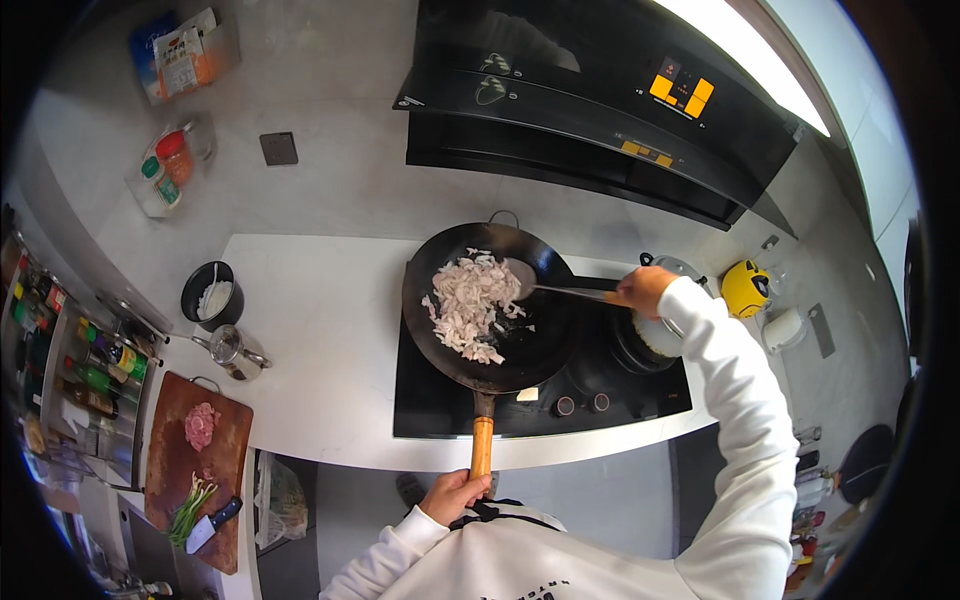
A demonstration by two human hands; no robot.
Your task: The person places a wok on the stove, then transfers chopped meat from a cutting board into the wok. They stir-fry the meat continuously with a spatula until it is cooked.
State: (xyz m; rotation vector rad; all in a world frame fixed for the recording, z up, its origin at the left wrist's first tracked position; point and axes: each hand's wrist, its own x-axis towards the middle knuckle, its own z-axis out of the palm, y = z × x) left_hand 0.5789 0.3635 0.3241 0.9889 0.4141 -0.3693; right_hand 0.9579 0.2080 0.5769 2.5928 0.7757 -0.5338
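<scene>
A black wok [540, 337] sits over the left part of a black glass cooktop [465, 420]. Pale sliced pieces of food, perhaps meat, [469, 300] are spread over the wok's left half. My left hand [455, 495] grips the wok's wooden handle [481, 442] near its end. In my right hand [646, 291] is the wooden grip of a metal spatula [559, 289], whose blade touches the right edge of the food. Under my right forearm, a pot with a glass lid [660, 337] stands on the cooktop's right side, partly hidden.
On the left, a wooden cutting board [169, 450] carries raw meat [202, 426], green onions [193, 510] and a knife [214, 525]. A metal pitcher [231, 351] and a black container of white granules [213, 295] stand nearby. A range hood [570, 172] overhangs the back.
</scene>
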